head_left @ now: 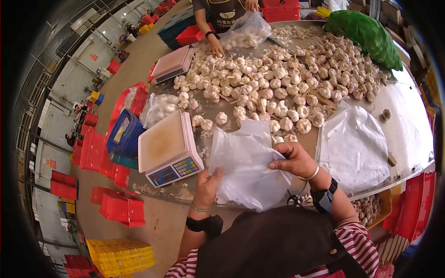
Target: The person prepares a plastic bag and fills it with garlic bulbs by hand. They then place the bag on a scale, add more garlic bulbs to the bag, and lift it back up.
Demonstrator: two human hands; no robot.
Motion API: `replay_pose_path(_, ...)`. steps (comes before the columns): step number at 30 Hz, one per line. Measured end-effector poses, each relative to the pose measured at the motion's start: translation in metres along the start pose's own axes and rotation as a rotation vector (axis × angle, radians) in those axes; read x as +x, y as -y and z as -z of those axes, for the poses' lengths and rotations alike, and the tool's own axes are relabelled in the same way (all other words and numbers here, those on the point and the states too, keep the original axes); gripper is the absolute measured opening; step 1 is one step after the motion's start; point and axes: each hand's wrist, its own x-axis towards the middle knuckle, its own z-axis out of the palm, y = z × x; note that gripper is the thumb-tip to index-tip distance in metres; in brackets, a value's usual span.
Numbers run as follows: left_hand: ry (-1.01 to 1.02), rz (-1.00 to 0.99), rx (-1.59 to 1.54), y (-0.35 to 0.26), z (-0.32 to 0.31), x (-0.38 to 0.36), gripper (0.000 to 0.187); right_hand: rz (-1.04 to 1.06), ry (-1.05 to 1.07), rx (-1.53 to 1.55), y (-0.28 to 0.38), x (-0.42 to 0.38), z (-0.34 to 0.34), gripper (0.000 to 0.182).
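Note:
A clear plastic bag (245, 167), with nothing visible inside, hangs in front of my body above the near table edge. My right hand (296, 161) pinches its right side between thumb and fingers. At the bag's left edge, my left hand (207, 186) grips with the thumb up, its fingers partly hidden. Just beyond the bag lies a big heap of garlic bulbs (264, 83). A digital scale (167, 143) with a bare pan stands left of my left hand. Flat on the table to the right lies a stack of clear plastic bags (353, 148).
Across the table (408, 120) a co-worker's hand (215, 46) touches the garlic beside a filled bag (246, 34). A second scale (172, 62), a bagged lot of garlic (160, 109) and a blue basket (125, 134) are left. A green net sack (364, 37) sits far right.

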Motion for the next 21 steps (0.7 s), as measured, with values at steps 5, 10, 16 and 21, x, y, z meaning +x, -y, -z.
replay_pose_path(5, -0.198, -0.224, 0.144, 0.032, 0.06, -0.003, 0.02, -0.016, -0.239, -0.117, -0.011, 0.004, -0.017, 0.009)
replay_pose_path(10, 0.005, -0.106, 0.23, 0.039, 0.072, 0.005, 0.054, -0.048, -0.12, -0.102, -0.007, 0.001, -0.037, 0.018)
replay_pose_path(16, 0.355, 0.191, -0.191, 0.088, 0.054, 0.044, 0.078, -0.179, 0.119, 0.239, 0.01, 0.008, -0.081, 0.044)
replay_pose_path(21, 0.644, -0.232, 0.388, 0.103, 0.05, 0.046, 0.06, -0.152, 0.178, 0.245, 0.004, 0.006, -0.091, 0.038)
